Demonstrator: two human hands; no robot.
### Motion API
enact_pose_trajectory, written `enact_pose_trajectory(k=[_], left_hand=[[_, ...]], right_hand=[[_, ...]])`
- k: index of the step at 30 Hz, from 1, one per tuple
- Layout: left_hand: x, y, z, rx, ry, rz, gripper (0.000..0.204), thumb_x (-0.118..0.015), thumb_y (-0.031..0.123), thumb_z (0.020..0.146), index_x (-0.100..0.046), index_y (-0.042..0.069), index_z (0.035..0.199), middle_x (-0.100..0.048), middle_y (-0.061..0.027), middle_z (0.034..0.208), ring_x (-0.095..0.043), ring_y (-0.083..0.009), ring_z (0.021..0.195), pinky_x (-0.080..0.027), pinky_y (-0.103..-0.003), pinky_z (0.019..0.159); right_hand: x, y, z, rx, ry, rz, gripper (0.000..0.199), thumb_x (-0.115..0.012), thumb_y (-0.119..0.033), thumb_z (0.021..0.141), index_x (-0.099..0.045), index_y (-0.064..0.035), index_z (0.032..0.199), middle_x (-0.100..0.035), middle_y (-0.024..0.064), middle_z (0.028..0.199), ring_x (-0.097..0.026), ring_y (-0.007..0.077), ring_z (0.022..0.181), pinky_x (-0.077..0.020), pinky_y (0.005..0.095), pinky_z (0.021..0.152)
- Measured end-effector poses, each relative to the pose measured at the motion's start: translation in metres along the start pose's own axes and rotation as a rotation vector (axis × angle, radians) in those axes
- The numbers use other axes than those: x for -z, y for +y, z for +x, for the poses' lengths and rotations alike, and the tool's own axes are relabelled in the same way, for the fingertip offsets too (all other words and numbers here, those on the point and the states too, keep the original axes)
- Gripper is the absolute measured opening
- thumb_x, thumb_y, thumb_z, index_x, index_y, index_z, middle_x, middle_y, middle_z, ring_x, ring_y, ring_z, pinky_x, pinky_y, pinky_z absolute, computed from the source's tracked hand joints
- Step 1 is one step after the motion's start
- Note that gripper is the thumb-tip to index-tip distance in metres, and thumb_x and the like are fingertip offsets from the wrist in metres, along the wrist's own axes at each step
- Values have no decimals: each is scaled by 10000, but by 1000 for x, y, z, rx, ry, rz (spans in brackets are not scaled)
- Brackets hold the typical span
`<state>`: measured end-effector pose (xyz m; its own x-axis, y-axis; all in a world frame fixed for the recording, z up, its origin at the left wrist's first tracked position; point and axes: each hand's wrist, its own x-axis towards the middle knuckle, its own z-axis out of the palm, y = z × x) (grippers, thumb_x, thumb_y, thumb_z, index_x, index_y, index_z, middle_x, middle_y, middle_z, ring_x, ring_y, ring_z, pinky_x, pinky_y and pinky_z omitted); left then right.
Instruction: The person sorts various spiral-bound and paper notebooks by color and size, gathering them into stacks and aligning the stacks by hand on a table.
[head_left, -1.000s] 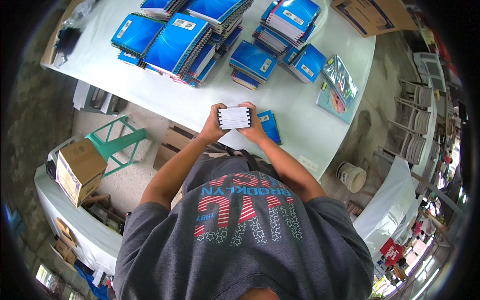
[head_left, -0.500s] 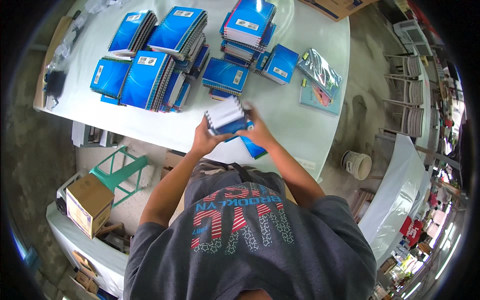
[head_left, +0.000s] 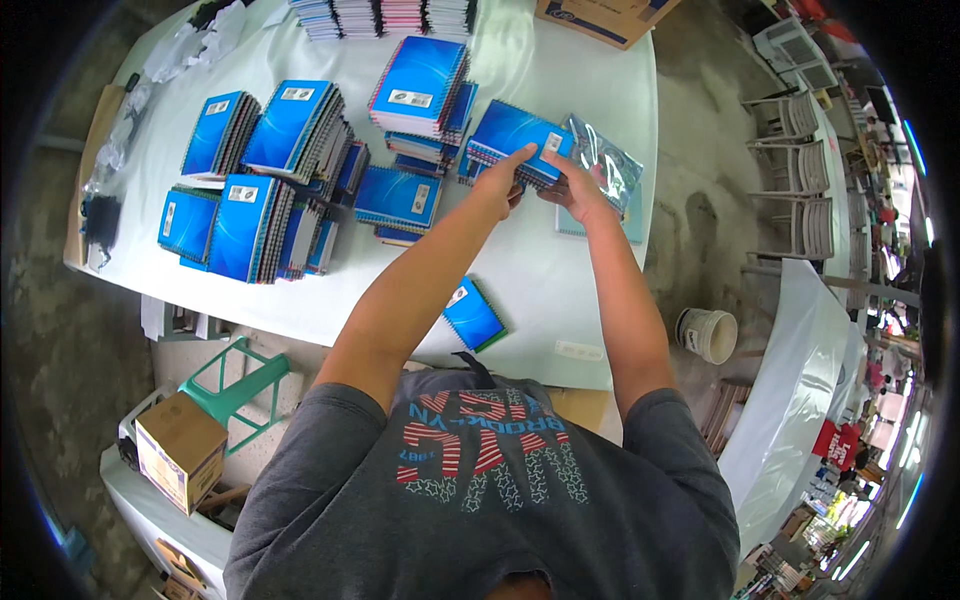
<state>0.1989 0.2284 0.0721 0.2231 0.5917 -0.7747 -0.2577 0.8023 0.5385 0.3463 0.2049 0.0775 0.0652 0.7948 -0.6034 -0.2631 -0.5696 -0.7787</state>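
Both my hands are at a pile of blue spiral notebooks on the right part of the table. My left hand grips its near edge, thumb on the top cover and fingers curled below. Beside it, my right hand closes on the near right corner, its thumb by the white label. The lower part of the pile is partly hidden by my hands. Close to my body lies a single blue notebook, set at an angle. A low notebook stack stands left of my left hand.
Several taller notebook stacks fill the table's left side, with another stack toward the middle. Plastic-wrapped books lie just right of my right hand. A cardboard box sits at the far edge. A white bucket stands on the floor.
My hands have gone from near my body to the pile farther right, carrying the notebooks onto it. The notebook near me now shows uncovered. The view has shifted.
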Motion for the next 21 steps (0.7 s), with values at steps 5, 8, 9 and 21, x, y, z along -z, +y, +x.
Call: enact_pose_trajectory(k=[5, 8, 9, 21], left_hand=[[5, 3, 29, 60, 92, -107, 635, -824, 432, 596, -544, 64, 1032, -558, -68, 920, -527, -187, 727, -481, -336, 675], [8, 2, 34, 57, 84, -78, 621, -820, 426, 614, -540, 68, 1038, -562, -73, 928, -537, -197, 779, -490, -358, 725], [6, 2, 33, 52, 73, -52, 602, -817, 428, 624, -543, 76, 1028, -566, -71, 919, -538, -197, 822, -488, -379, 764], [18, 6, 22, -26, 66, 138, 634, -799, 390, 665, -518, 14, 1092, -624, -140, 973, -627, -241, 789, -541, -408, 738]], right_hand=[[1, -12, 32, -121, -56, -68, 592, -759, -379, 694, -529, -34, 1117, -586, 106, 970, -602, 214, 837, -540, 363, 747], [0, -11, 36, -151, -59, -90, 594, -760, -383, 695, -531, -25, 1109, -586, 108, 963, -608, 208, 818, -542, 342, 751], [4, -11, 37, -143, -76, -89, 593, -761, -386, 694, -534, -25, 1106, -587, 108, 962, -611, 208, 819, -542, 337, 756], [4, -3, 25, -92, -127, -129, 571, -748, -396, 712, -561, -20, 1099, -612, 129, 1003, -627, 233, 868, -534, 331, 775]])
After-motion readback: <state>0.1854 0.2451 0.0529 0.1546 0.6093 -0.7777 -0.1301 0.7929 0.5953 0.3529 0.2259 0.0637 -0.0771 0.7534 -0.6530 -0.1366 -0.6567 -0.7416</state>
